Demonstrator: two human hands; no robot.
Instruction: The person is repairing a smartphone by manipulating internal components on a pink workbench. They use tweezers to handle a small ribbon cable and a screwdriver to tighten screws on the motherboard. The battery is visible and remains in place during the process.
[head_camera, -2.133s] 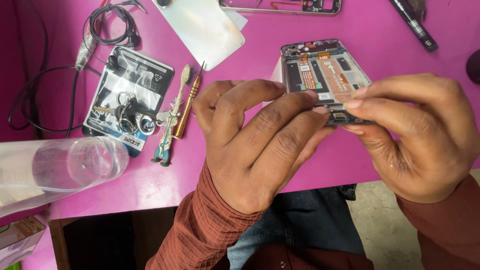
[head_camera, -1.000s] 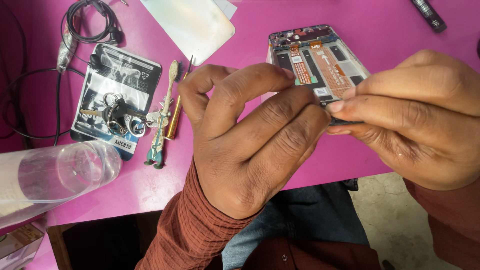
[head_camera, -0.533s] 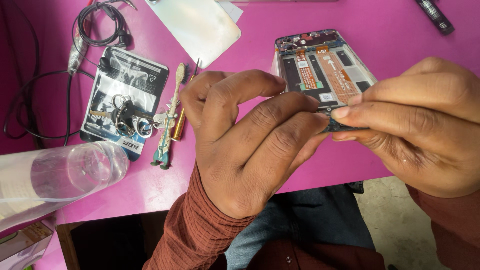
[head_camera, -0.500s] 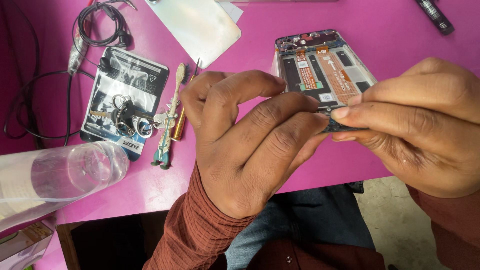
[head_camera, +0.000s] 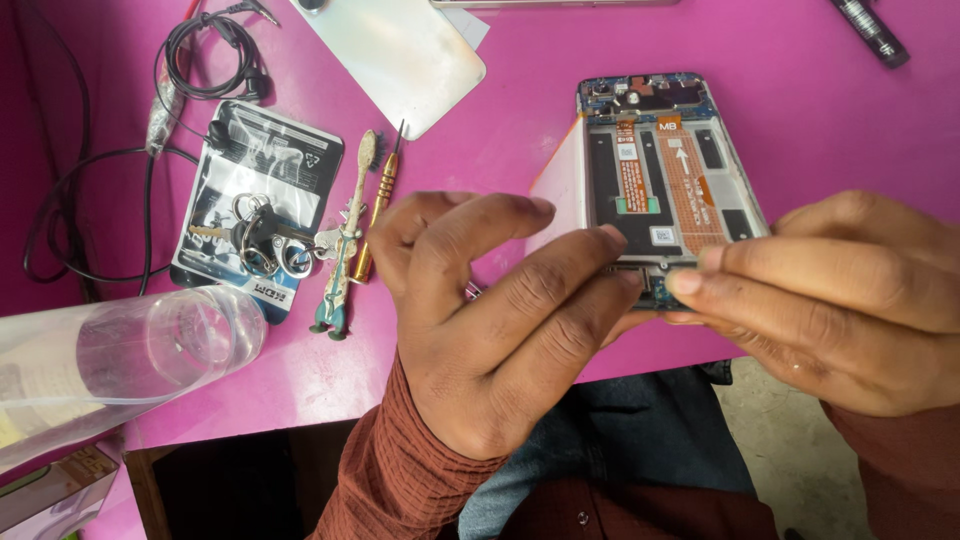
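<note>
Phone frame (head_camera: 662, 180), opened with its back off, lies over the pink table (head_camera: 800, 110) just ahead of both hands, its near short end held between them at the table's front edge. Its long axis runs away from the person, tilted slightly so the far end, where the blue-edged camera section sits, leans a little to the left; the near end points back at the person's lap. Two orange flex strips (head_camera: 690, 185) run lengthwise along the same axis inside the frame.

The left hand (head_camera: 500, 320) comes in from the lower left, its fingers extended and its index and middle fingertips pressed onto the frame's near left corner; the thumb is raised apart from them. The right hand (head_camera: 850, 300) comes in from the right, fingers held close together, their tips pinching the near edge from the other side. The tips of the two hands almost meet at the bottom edge, so both are equally near; whether a small part sits between them I cannot tell.

Further left, well apart from the frame, lie a brass-handled screwdriver (head_camera: 377, 215), a worn toothbrush (head_camera: 345, 240), a key ring (head_camera: 262, 240) on a black packet (head_camera: 270, 160), and a clear plastic bottle (head_camera: 120, 350) on its side. A pale back cover (head_camera: 400, 55) rests beyond, near coiled black cable (head_camera: 205, 60).
</note>
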